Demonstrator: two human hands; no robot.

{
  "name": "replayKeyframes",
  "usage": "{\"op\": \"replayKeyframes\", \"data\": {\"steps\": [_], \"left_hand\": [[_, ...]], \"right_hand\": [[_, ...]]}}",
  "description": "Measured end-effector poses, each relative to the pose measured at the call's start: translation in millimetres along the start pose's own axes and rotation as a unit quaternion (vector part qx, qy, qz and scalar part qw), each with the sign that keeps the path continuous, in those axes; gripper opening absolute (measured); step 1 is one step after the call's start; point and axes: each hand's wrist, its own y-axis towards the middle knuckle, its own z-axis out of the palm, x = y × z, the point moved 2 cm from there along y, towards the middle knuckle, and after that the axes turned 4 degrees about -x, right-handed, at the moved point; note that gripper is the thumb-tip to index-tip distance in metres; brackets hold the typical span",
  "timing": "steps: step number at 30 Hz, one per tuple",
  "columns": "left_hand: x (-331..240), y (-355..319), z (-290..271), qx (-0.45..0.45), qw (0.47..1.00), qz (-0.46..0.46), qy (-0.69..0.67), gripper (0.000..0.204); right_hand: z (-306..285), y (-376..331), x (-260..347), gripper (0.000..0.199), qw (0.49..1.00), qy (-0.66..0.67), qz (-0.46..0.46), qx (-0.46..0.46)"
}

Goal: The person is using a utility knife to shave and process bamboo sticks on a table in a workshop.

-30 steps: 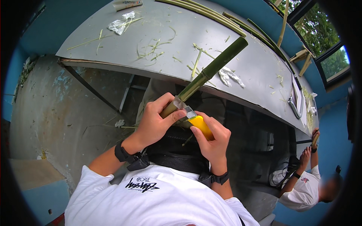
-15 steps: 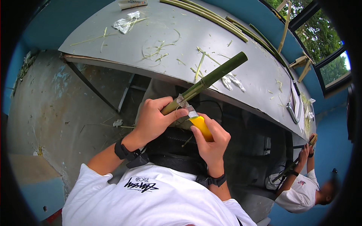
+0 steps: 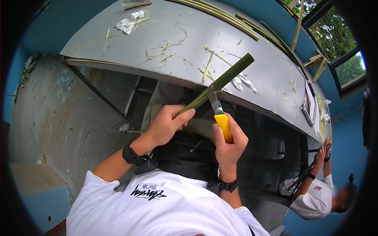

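Observation:
A green bamboo stick [image 3: 234, 72] slants up and to the right, its far end over the table. My left hand [image 3: 167, 122] is closed around its near end, and the portion toward that hand looks paler, as if scraped. In my right hand [image 3: 230, 143] is a yellow-handled utility knife [image 3: 223, 128], gripped between thumb and fingers. Its blade, with a whitish wrapping near the handle, lies against the bamboo around the middle, just below the table edge.
The grey table [image 3: 130, 49] spans the far side, with green shavings [image 3: 161, 51], crumpled white tissue [image 3: 126, 25] and long bamboo strips [image 3: 214, 15] on it. A metal clamp-like frame [image 3: 309, 114] lies at its right. Another person [image 3: 313, 192] holds dark strips at far right.
My right hand has moved the knife up and right along the bamboo, away from my left hand. The bamboo has shifted slightly left.

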Motion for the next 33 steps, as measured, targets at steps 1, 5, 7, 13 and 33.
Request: {"op": "replayKeyframes", "data": {"steps": [1, 5, 7, 13, 33], "left_hand": [[4, 0, -1, 0.013, 1.0, -0.005, -0.017, 0.036], [8, 0, 0, 0.029, 0.997, -0.013, -0.068, 0.027], [4, -2, 1, 0.031, 0.996, -0.005, -0.08, 0.027], [-3, -1, 1, 0.054, 0.996, 0.03, -0.065, 0.024], [-15, -6, -5, -0.051, 0.965, 0.173, 0.19, 0.022]], "right_hand": [[0, -1, 0, 0.036, 1.0, 0.003, 0.0, -0.001], [0, 0, -2, 0.036, 1.0, 0.017, 0.012, -0.003], [-2, 0, -4, 0.036, 0.999, 0.023, 0.027, -0.003], [0, -2, -7, 0.035, 0.999, 0.039, 0.023, 0.024], [-2, 5, 5, 0.034, 0.995, 0.028, 0.008, 0.093]]}}
